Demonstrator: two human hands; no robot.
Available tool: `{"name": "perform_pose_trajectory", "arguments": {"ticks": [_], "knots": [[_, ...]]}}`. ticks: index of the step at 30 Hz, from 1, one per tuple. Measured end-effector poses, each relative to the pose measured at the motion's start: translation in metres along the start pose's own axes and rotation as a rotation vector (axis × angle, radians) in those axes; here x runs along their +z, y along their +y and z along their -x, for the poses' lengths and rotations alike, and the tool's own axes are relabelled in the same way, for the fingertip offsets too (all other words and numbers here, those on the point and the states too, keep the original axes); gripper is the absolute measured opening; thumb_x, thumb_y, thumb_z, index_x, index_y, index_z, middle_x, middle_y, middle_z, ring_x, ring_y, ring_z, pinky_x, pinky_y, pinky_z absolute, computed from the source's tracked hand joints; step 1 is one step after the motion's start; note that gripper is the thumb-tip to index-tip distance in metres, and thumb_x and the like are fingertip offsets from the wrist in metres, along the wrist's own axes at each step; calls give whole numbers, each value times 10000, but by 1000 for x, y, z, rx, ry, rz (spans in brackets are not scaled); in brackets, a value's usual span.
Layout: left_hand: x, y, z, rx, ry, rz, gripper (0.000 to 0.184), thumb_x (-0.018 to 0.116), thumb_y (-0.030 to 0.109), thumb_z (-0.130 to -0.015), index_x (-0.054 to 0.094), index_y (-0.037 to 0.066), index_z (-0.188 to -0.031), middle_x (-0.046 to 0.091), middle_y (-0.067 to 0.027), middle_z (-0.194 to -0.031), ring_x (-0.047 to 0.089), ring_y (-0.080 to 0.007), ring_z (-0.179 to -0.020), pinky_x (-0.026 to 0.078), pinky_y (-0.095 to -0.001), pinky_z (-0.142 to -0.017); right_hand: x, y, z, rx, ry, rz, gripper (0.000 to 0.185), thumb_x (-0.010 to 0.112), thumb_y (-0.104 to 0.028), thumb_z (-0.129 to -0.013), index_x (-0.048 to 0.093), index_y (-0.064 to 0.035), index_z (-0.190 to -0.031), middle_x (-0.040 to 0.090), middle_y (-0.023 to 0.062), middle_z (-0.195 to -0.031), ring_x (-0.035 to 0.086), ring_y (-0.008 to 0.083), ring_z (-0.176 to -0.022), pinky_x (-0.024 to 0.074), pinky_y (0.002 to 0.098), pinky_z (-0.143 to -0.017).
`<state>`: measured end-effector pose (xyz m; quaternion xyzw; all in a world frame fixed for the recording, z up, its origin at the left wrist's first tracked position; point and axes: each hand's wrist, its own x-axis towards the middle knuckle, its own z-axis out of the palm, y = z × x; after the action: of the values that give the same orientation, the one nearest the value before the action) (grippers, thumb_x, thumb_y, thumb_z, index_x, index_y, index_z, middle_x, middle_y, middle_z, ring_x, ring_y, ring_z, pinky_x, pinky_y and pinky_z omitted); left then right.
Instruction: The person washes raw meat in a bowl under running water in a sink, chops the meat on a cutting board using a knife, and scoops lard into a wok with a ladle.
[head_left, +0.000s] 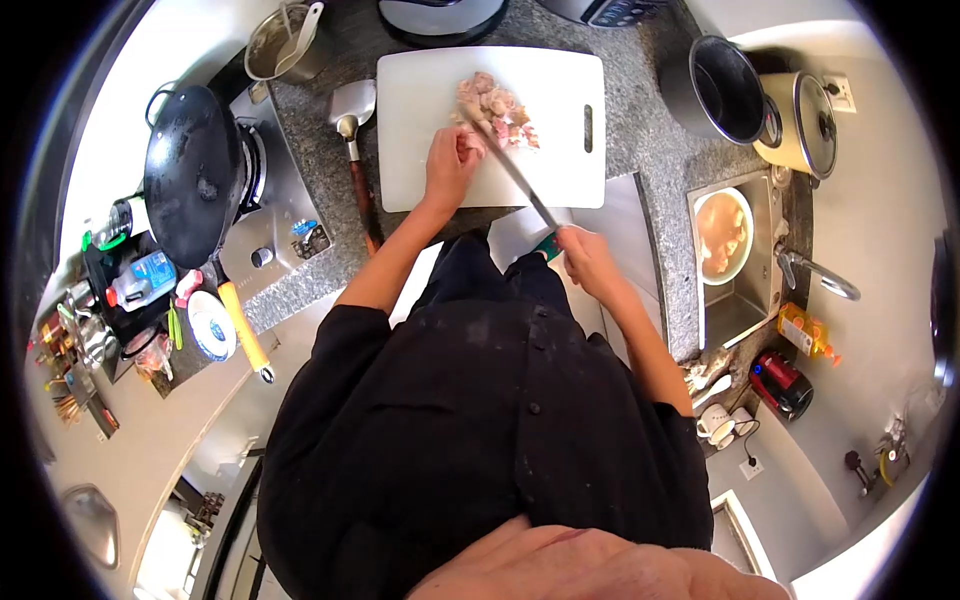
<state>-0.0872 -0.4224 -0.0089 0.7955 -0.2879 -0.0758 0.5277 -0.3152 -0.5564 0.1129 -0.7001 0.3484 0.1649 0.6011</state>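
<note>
Chopped meat [497,105] is lying around the middle of one cutting board [415,175], toward its far edge, the pieces blurring past counting. One knife [518,178] is crossing it, apparently mid-cut; the right hand [590,262] is firmly gripping the handle. The left hand [453,168] is curling at the meat, whether pinching any I cannot tell; another stroke would be needing tucked fingertips. One spatula [355,166] is lying beside the left edge.

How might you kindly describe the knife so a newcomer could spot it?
Find the white cutting board. Past its near edge, the right hand holds the knife, blade slanting toward the chopped meat. Unlike the spatula beside the board, it is held.
</note>
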Motion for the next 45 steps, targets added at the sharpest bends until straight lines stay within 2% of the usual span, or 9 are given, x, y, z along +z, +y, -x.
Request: {"name": "perform_pose_trajectory", "arguments": {"ticks": [13, 21, 30, 34, 36, 38, 40, 42, 45], "knots": [[55, 75, 12, 86, -244, -10, 150, 602, 143, -911, 549, 7, -950, 509, -44, -834, 487, -155, -750, 417, -275, -686, -92, 164, 169, 97, 880, -749, 254, 535, -271, -950, 508, -32, -868, 472, 21, -506, 425, 101, -393, 335, 260, -379], [339, 222, 35, 516, -1051, 60, 159, 605, 131, -890, 555, -1, -817, 565, -153, -765, 560, -335, -690, 439, -403, -618, -112, 269, 229, 145, 1298, -1065, 152, 559, -166, -924, 494, -57, -840, 460, 14, -486, 445, 102, -393, 354, 255, -394], [614, 144, 148, 728, -1390, -324, 371, 641, 197, -828, 564, 42, -1156, 627, -200, -1087, 594, -359, -1036, 474, -423, -880, -102, 315, 274, 205, 1319, -1140, 134, 537, -140, -947, 488, -52, -858, 451, 15, -485, 411, 96, -384, 335, 244, -399], [612, 172, 148, 561, -1510, -453, 496, 693, 271, -767, 552, 29, -1176, 604, -184, -1147, 590, -309, -1068, 485, -407, -903, -104, 325, 283, 245, 1315, -1170, 152, 523, -138, -946, 502, -54, -822, 462, 18, -513, 425, 106, -386, 357, 254, -388], [616, 181, 124, -430, -1834, -142, 341, 628, 306, -856, 587, 63, -1091, 649, -96, -896, 638, -210, -793, 538, -381, -711, -107, 329, 283, 235, 1274, -1177, 143, 522, -137, -942, 504, -53, -827, 462, 15, -514, 426, 106, -386, 357, 256, -388], [610, 195, 108, -1257, -1537, 384, 265, 514, 320, -954, 610, 75, -984, 586, -10, -657, 500, -122, -489, 439, -248, -467, -113, 332, 279, 232, 1243, -1175, 132, 528, -138, -936, 507, -51, -838, 462, 14, -514, 429, 107, -388, 357, 256, -391], [591, 215, 91, -1377, -1427, 481, 291, 509, 349, -945, 601, 88, -1033, 593, -11, -719, 505, -102, -541, 433, -225, -499, -124, 329, 271, 239, 1202, -1165, 123, 533, -143, -930, 511, -48, -854, 462, 15, -511, 432, 106, -390, 357, 255, -392], [597, 173, 68, -559, -1753, -17, 267, 561, 316, -922, 594, 96, -1069, 600, -13, -781, 520, -86, -584, 421, -215, -510, -133, 328, 262, 221, 1143, -1112, 119, 531, -146, -926, 512, -45, -866, 460, 17, -509, 434, 107, -391, 358, 260, -391], [546, 203, 55, -585, -1455, 433, 360, 651, 243, -872, 573, 101, -1193, 615, 13, -940, 548, -67, -723, 430, -208, -608, -153, 312, 249, 199, 1088, -1038, 113, 543, -121, -899, 514, -30, -840, 478, 3, -505, 430, 85, -392, 335, 246, -392]]}}
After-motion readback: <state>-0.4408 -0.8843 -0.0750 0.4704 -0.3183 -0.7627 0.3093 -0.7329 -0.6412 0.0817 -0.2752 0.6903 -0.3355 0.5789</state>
